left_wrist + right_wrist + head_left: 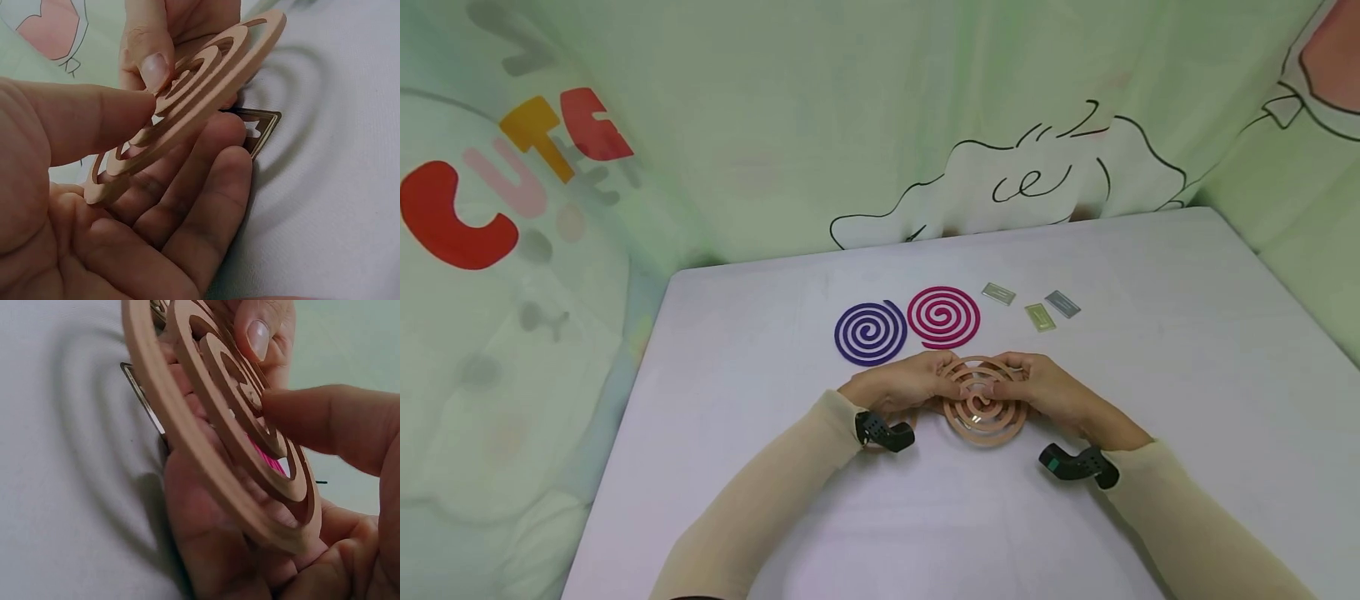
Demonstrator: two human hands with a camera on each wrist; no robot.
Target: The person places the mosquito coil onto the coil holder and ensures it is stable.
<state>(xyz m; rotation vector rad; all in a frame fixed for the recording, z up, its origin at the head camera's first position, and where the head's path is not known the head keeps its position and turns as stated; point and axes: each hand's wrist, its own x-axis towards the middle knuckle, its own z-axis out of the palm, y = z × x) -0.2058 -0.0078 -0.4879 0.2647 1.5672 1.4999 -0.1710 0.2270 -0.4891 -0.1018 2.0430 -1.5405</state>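
Observation:
Both hands hold a tan spiral mosquito coil [985, 440] over the table, tilted up from the cloth. My left hand [913, 379] pinches it from the left, thumb on the face near the centre, fingers behind. Opposite, my right hand [1051, 392] grips it the same way, the two thumb tips close together. In the left wrist view the edge of the coil [187, 129] slants across the fingers. Behind the coil, a thin metal coil stand [265, 134] shows past the fingertips, partly hidden. A second tan coil [913, 420] lies mostly hidden under the left wrist.
Beyond the hands lie a purple spiral coil [871, 333] and a pink one [943, 317], side by side. To their right are three small flat metal stands: a silver one [998, 293], a gold one [1041, 317] and a grey one [1063, 304]. A printed curtain [775, 125] surrounds the white table [737, 333].

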